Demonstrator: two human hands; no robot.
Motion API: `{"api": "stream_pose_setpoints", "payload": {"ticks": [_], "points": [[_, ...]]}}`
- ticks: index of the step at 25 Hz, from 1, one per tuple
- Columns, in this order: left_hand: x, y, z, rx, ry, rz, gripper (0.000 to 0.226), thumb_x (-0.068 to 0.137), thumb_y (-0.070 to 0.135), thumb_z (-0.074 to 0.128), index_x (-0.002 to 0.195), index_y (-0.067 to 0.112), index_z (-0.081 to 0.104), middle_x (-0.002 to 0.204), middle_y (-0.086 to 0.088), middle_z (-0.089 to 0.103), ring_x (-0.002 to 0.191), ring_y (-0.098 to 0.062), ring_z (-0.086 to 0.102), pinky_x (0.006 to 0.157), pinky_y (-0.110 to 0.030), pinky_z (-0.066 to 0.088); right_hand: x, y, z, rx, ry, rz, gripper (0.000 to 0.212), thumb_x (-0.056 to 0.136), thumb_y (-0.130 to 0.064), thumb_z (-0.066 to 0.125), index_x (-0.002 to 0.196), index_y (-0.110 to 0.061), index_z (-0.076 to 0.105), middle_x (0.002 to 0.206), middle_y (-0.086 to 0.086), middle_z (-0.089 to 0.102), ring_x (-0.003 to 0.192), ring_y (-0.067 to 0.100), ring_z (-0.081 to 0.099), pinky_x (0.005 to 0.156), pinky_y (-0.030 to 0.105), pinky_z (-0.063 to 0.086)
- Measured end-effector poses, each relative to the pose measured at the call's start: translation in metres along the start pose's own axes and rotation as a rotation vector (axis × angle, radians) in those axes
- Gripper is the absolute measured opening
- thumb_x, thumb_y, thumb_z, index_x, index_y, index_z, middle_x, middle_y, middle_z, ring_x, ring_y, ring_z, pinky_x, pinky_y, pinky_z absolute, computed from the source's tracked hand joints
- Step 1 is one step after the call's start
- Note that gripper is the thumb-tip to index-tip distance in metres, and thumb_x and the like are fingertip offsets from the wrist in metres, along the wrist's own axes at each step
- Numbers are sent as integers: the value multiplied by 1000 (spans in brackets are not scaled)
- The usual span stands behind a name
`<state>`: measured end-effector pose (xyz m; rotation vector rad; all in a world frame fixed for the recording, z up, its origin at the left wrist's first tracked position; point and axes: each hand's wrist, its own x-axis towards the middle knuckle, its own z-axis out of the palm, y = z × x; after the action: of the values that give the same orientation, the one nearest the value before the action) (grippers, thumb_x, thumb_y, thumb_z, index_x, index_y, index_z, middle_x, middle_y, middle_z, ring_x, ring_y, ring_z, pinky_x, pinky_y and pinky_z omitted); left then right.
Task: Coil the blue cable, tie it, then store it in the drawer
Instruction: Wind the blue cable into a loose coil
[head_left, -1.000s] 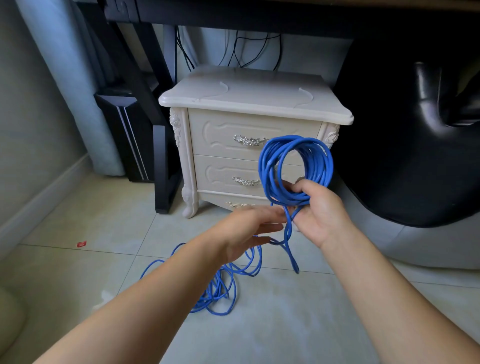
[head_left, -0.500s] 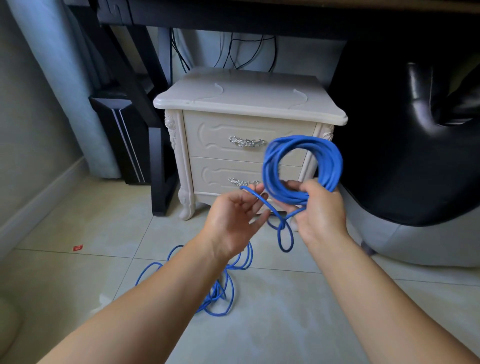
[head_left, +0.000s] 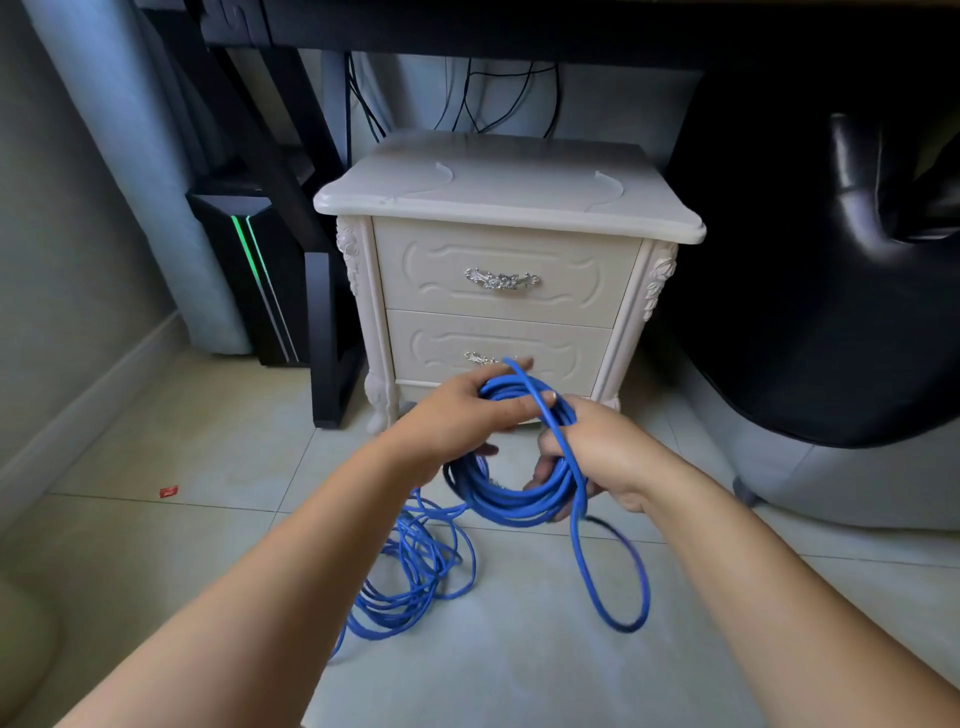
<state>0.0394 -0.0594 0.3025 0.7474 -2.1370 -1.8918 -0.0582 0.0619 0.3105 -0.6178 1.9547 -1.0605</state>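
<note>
1. Step in hand: coiling. The thin, round-jacketed blue cable (head_left: 511, 493) is part-wound into a ring, held low before the cream carved two-drawer nightstand (head_left: 509, 192).
2. Left hand (head_left: 462, 415) grips the ring's top, fingers curled over it. Right hand (head_left: 608, 447) grips its right side, one strand draped across it.
3. Unwound slack (head_left: 415, 577) lies heaped on the pale tiled floor (head_left: 208, 467). A free loop (head_left: 615, 587) hangs to the right.
4. Next, I judge: lay that loop onto the ring, then draw up slack without snagging.
5. Unclear: right fingertips hidden; lower drawer (head_left: 571, 353) handle half covered; cable ends and any tie unseen; loop blurred.
</note>
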Motion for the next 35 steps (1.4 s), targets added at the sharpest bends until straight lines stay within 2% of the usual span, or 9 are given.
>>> {"api": "stream_pose_setpoints", "payload": {"ticks": [4, 6, 9, 11, 16, 19, 24, 30, 35], "points": [[1, 2, -6, 180, 45, 2, 21, 88, 40, 69, 105, 28, 69, 64, 7, 58, 46, -2, 47, 51, -27, 51, 2, 5, 5, 56, -44, -66, 17, 88, -8, 62, 104, -15, 61, 73, 11, 67, 72, 32, 71, 63, 51, 60], [3, 2, -10, 203, 112, 17, 21, 88, 41, 69, 99, 23, 70, 60, 6, 51, 45, -6, 42, 47, -25, 43, 3, 3, 0, 151, -133, -107, 35, 81, -40, 74, 110, -22, 66, 92, 6, 71, 82, 26, 73, 69, 46, 60], [4, 0, -22, 211, 219, 55, 23, 86, 47, 69, 92, 25, 70, 61, 1, 46, 51, -16, 39, 50, -29, 41, 12, 2, -9, 403, -73, -81, 63, 77, -67, 57, 119, -20, 64, 108, 8, 70, 79, 19, 72, 69, 42, 59], [1, 3, -32, 162, 300, 116, 21, 86, 47, 68, 91, 26, 70, 61, 0, 47, 47, -16, 37, 50, -30, 40, 22, 8, -18, 551, 112, 52, 48, 95, -48, 53, 122, -10, 57, 97, 14, 69, 74, 26, 71, 61, 40, 59], [-12, 13, -48, 152, 363, 258, 12, 88, 41, 67, 95, 31, 70, 53, 16, 50, 45, -11, 39, 47, -22, 41, 26, 22, -33, -288, 222, 181, 20, 97, -18, 48, 104, -6, 62, 83, 10, 70, 76, 29, 69, 62, 31, 51], [-18, 15, -42, 217, 316, 321, 17, 88, 34, 67, 101, 24, 69, 56, 24, 58, 43, 3, 46, 49, -9, 36, 17, 2, -35, 64, 514, -207, 20, 97, -23, 48, 94, -20, 67, 90, 6, 74, 92, 20, 68, 85, 39, 52], [-18, 15, -38, 144, 386, 322, 12, 88, 39, 67, 96, 29, 69, 56, 20, 56, 44, -3, 42, 53, -23, 40, -7, -10, 2, 272, 21, -340, 69, 71, -72, 58, 125, -30, 58, 113, -3, 71, 104, 12, 68, 101, 40, 49], [-21, 16, -22, -87, 492, 273, 8, 90, 38, 66, 92, 31, 69, 56, 18, 58, 52, -16, 42, 55, -34, 41, -9, 2, 54, 166, 283, -504, 53, 98, -34, 53, 144, -42, 28, 110, -38, 50, 93, -29, 50, 83, -2, 37], [-21, 14, 0, -344, 630, 200, 7, 92, 37, 64, 88, 31, 67, 55, 20, 59, 53, -17, 47, 56, -29, 49, -2, 3, 64, 371, 351, -475, 50, 96, -25, 59, 137, -46, 39, 124, -18, 62, 106, -8, 61, 99, 18, 45]]}}
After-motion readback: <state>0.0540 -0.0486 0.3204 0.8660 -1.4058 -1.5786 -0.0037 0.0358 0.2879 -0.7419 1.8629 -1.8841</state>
